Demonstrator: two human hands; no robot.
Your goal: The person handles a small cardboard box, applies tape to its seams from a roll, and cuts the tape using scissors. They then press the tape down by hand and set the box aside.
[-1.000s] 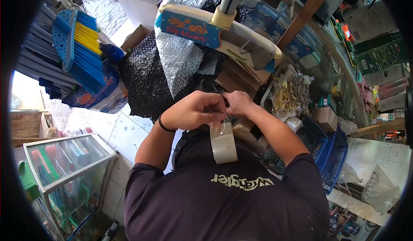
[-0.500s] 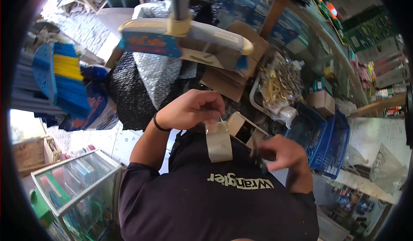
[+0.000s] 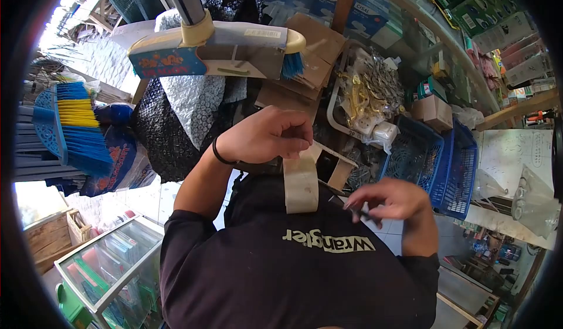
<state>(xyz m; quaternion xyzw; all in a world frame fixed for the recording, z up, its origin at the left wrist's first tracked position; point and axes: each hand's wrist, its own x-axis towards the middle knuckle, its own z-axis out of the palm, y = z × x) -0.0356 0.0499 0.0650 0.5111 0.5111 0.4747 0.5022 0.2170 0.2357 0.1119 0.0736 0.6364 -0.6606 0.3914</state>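
Note:
My left hand (image 3: 267,136) is pinched closed, thumb against fingertips, on the upper end of a pale beige tape roll (image 3: 301,189). The roll hangs in front of the dark shirt (image 3: 264,270), above its printed lettering. On the other side, my right hand (image 3: 393,200) has its fingers curled round a small dark tool (image 3: 366,214) with a thin tip, slightly blurred. The two hands are apart, and the tool does not touch the roll.
A broom head (image 3: 234,50) on a pole stands ahead. White tray (image 3: 332,103) with metal pieces and blue baskets (image 3: 454,176) lie to the right. Blue-yellow brush (image 3: 76,123) is left; a glass case (image 3: 111,264) stands lower left.
The view has shifted, so the surroundings sit further left. My right hand has turned, and the tool's thin tip now points toward the roll. My left hand stays at the roll's top.

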